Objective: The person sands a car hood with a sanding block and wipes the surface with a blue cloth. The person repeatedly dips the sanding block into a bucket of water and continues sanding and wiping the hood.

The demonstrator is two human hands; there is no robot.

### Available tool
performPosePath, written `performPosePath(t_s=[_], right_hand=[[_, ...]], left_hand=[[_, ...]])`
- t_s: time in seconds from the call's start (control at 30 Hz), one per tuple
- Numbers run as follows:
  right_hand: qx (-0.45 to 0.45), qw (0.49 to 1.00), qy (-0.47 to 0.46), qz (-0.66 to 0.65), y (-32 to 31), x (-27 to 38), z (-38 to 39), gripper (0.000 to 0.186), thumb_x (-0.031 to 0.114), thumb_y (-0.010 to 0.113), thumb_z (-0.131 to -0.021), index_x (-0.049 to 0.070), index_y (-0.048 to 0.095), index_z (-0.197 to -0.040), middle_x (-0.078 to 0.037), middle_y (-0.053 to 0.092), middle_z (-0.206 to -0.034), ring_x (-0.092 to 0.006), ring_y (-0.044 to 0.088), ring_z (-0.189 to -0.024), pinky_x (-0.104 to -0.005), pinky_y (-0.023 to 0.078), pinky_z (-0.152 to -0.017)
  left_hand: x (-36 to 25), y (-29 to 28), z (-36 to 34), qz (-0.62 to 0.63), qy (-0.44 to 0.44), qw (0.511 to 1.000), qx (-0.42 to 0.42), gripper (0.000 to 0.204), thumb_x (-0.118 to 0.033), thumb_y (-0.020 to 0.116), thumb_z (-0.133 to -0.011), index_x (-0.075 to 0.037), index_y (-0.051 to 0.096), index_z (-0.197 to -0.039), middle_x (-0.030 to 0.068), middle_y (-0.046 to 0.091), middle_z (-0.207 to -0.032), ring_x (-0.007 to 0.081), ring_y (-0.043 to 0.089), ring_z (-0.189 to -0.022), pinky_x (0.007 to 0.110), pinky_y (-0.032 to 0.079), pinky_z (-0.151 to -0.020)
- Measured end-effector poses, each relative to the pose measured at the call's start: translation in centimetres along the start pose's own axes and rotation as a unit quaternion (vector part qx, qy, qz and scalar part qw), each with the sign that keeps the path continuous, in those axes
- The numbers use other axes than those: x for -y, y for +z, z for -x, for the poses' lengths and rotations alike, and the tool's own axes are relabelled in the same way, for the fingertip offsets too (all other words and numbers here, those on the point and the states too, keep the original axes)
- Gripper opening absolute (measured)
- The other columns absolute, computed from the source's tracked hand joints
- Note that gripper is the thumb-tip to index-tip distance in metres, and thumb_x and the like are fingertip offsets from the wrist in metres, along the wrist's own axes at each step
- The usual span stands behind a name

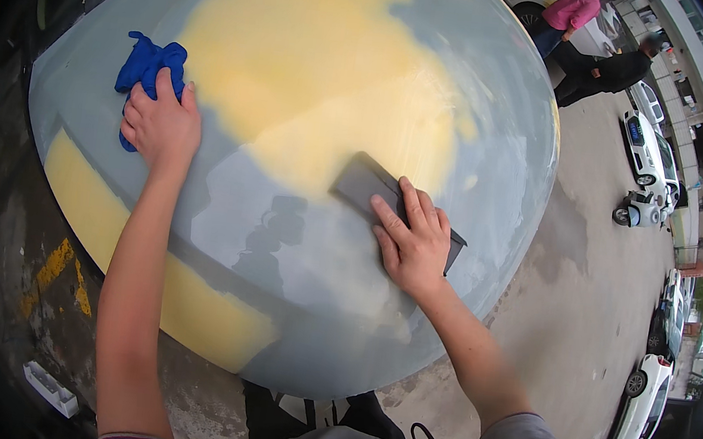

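Observation:
A large grey car panel (372, 343) with yellow filler patches (327, 52) fills the middle of the view; part of its surface looks wet and reflective. On its left side my left hand (159, 124) is closed on a crumpled blue cloth (148, 66), pressing it to the panel. Right of centre, my right hand (414, 240) grips a dark grey sheet of sandpaper (364, 184) laid flat at the lower edge of the big yellow patch. Whether a block lies under the sheet I cannot tell.
Two people (570, 10) stand beyond the panel's far right edge, near a parked white car. More white cars (651, 141) and a scooter (640, 209) are parked along the right. A white tray-like object (50, 389) lies on the floor at lower left.

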State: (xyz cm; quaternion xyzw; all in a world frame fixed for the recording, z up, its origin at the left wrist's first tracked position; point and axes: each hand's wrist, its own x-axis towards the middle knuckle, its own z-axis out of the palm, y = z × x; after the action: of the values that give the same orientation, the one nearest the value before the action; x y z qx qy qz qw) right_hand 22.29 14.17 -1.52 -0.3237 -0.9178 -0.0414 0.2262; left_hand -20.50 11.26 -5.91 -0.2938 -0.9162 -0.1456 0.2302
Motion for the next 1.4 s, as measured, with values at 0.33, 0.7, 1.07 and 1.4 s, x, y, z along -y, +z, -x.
performPosePath(t_s=[0.33, 0.7, 1.07, 1.4], right_hand=[[-0.035, 0.995, 0.091, 0.025, 3.4, -6.5, -8.8, 0.045, 0.030, 0.072, -0.104, 0.026, 0.074, -0.149, -0.014, 0.064, -0.158, -0.0338, 0.065, -0.131, -0.0471, 0.050, -0.108], [-0.074, 0.984, 0.135, 0.090, 3.6, -19.1, -18.3, 0.044, 0.027, 0.069, -0.102, 0.024, 0.076, -0.146, -0.014, 0.069, -0.147, -0.0333, 0.066, -0.124, -0.0506, 0.051, -0.101], [-0.011, 0.999, -0.022, -0.024, 0.1, -2.4, -3.7, 0.054, 0.023, 0.085, -0.086, 0.022, 0.079, -0.139, -0.019, 0.064, -0.154, -0.0348, 0.066, -0.127, -0.0462, 0.052, -0.097], [-0.029, 0.996, 0.082, -0.012, 4.1, -3.3, -8.6, 0.047, 0.024, 0.078, -0.096, 0.026, 0.077, -0.143, -0.011, 0.067, -0.151, -0.0293, 0.065, -0.122, -0.0473, 0.051, -0.095]], left_hand=[[-0.9, 0.3, 0.5, 0.009, 0.008, 1.000, 0.002, 0.055, -0.052, 0.061, -0.111, -0.026, 0.057, -0.160, 0.0247, 0.049, -0.162, 0.0445, 0.047, -0.148, 0.060, 0.032, -0.124], [-5.3, -0.6, 0.7, 0.046, 0.006, 0.999, 0.021, 0.055, -0.050, 0.062, -0.111, -0.026, 0.056, -0.161, 0.0235, 0.050, -0.162, 0.0432, 0.047, -0.149, 0.059, 0.032, -0.126], [0.1, -1.1, -0.2, -0.012, -0.019, 1.000, 0.003, 0.055, -0.048, 0.062, -0.111, -0.025, 0.056, -0.160, 0.0235, 0.050, -0.162, 0.0428, 0.047, -0.149, 0.058, 0.034, -0.125], [0.2, -0.5, 0.2, -0.010, 0.007, 1.000, 0.015, 0.055, -0.051, 0.061, -0.111, -0.025, 0.057, -0.160, 0.0256, 0.051, -0.160, 0.0456, 0.049, -0.147, 0.059, 0.033, -0.124]])
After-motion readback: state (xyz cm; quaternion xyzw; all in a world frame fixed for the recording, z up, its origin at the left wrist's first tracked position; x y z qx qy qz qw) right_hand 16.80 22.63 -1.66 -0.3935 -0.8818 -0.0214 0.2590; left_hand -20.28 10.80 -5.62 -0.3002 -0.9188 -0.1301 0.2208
